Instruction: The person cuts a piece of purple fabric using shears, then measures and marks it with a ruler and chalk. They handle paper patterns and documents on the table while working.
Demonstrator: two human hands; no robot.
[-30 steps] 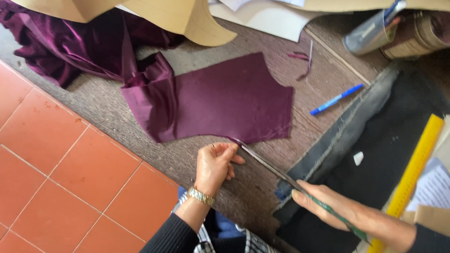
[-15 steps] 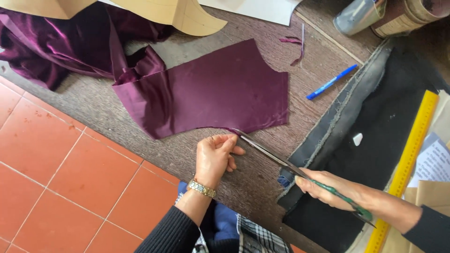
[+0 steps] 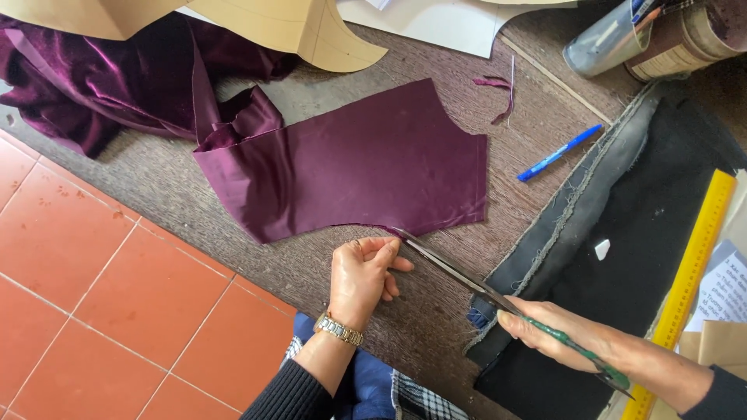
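Note:
A cut piece of dark purple fabric (image 3: pixel 366 163) lies flat on the brown worktable (image 3: pixel 156 187). My right hand (image 3: pixel 552 334) grips long scissors (image 3: pixel 459 272) with green handles, their blade tips at the fabric's near edge. My left hand (image 3: pixel 362 276) rests on the table just below that edge, fingers curled, with the fingertips touching the fabric beside the blade tips. A gold watch is on my left wrist.
More purple cloth (image 3: pixel 93 85) is bunched at the far left under tan paper patterns (image 3: pixel 296 31). A blue pen (image 3: pixel 560 152), black fabric (image 3: pixel 646 257), a yellow ruler (image 3: pixel 689 276), purple scraps (image 3: pixel 498 89) and containers (image 3: pixel 622 35) lie to the right. Orange floor tiles (image 3: pixel 117 311) show below the table edge.
The view has shifted a little. My left hand and the scissors stay at the fabric's near edge, with the blade tips slightly further along it.

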